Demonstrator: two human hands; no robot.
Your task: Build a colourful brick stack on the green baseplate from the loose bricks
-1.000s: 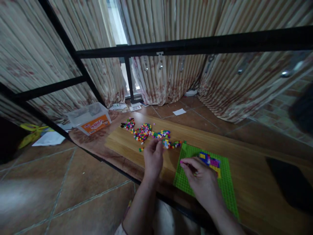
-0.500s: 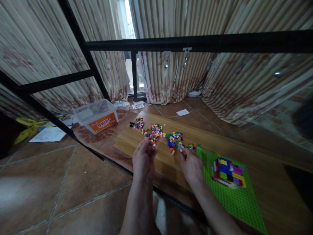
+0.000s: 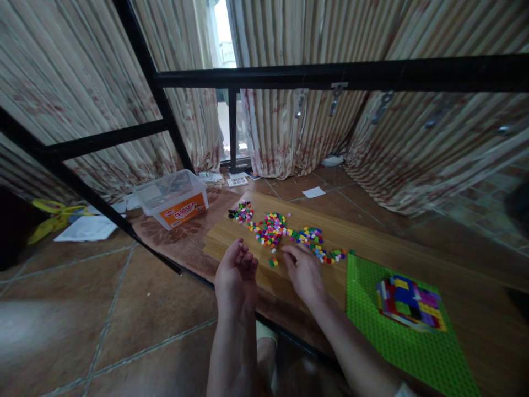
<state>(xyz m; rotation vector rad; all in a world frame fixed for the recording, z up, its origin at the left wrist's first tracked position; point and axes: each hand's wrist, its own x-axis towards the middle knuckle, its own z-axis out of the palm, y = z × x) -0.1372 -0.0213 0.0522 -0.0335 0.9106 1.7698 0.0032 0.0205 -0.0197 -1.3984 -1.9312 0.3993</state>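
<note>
My left hand point(image 3: 237, 278) is raised over the near edge of the wooden board, palm turned inward and fingers curled. Whatever lies in its curl is too small to make out. To its right, my right hand point(image 3: 305, 271) reaches low over the board, thumb and fingers drawn together beside the loose bricks; its fingertips are partly hidden. Small coloured toy bricks point(image 3: 270, 229) spread in a long heap in front of both hands. A few green, yellow and orange bricks point(image 3: 273, 262) lie between the hands. Right of my right hand, a multicoloured brick structure point(image 3: 409, 303) stands on a green baseplate point(image 3: 372, 331).
A clear plastic box point(image 3: 173, 198) with an orange label stands on the brown cloth point(image 3: 152, 234) at left. Black metal bars point(image 3: 264, 77) cross in front of striped curtains. White paper point(image 3: 314, 192) lies on the tiled floor behind the board point(image 3: 256, 201).
My right hand has moved left, away from the baseplate and closer to my left hand. My left hand has drawn slightly back and left from the heap. The view has shifted a little.
</note>
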